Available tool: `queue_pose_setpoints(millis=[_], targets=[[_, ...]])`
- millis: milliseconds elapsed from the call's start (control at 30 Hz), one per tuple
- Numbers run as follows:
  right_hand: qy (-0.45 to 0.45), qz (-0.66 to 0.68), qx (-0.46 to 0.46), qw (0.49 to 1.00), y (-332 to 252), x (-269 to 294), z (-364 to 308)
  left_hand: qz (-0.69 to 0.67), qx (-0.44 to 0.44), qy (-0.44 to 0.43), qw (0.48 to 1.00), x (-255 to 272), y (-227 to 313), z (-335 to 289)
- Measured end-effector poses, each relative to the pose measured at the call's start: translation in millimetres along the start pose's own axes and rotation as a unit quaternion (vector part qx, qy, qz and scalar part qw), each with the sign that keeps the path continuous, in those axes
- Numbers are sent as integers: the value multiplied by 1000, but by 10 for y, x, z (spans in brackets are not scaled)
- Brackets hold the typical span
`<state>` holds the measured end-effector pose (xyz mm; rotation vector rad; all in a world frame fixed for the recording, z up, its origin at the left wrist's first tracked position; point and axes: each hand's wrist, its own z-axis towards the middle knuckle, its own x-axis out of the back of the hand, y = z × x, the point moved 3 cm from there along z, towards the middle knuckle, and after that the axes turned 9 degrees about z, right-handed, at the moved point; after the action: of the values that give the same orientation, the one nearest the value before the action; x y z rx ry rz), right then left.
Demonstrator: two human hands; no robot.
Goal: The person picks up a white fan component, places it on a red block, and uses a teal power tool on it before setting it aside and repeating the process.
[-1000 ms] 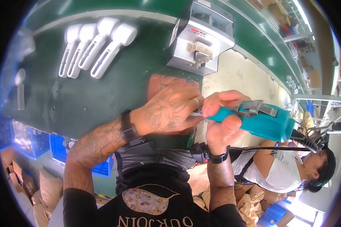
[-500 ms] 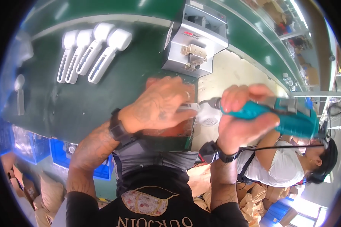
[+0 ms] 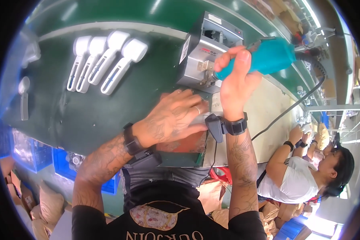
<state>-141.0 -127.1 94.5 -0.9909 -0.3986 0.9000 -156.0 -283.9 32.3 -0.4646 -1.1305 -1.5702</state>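
Note:
My right hand [image 3: 239, 82] grips a teal electric screwdriver [image 3: 274, 57], its thumb lying along the body. The driver's tip meets the metal bracket on the front of a grey screw feeder [image 3: 194, 56]. Nearer to me, my left hand [image 3: 170, 114] is closed on a white shower head [image 3: 201, 118] over a reddish-brown mat [image 3: 180, 147]. Most of that shower head is hidden behind my fingers and my right wrist. Several more white shower heads [image 3: 122, 64] lie side by side on the green table, left of the feeder.
A lone white shower head [image 3: 24, 98] lies at the far left. Blue crates [image 3: 64, 160] stand below the table edge. From the driver, a black cable [image 3: 286, 118] hangs down at the right. A co-worker in a white shirt [image 3: 294, 180] sits to the right.
My right hand has lifted the screwdriver from the shower head, away from me to the feeder, and turned it. My left hand stays on the shower head. The view has shifted slightly.

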Motion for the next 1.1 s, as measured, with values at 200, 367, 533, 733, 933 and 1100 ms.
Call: queue_pose_setpoints(millis=[200,367,533,733,933,1100], targets=[[6,3,-44,999,-31,-44,-117,-19,0,-15,1000,-24,-29,0],[11,9,-44,999,-319,171,-391,-13,25,-37,999,8,-17,41],[2,46,-61,997,-344,261,-550,-25,29,-39,998,-6,-28,40],[5,50,-80,996,-261,290,-623,-28,31,-39,998,-47,-41,20],[-20,53,-70,996,-188,278,-661,-17,21,-26,999,-46,-26,36],[-27,73,-76,994,-152,273,-663,-1,20,-21,1000,-35,-13,31]])
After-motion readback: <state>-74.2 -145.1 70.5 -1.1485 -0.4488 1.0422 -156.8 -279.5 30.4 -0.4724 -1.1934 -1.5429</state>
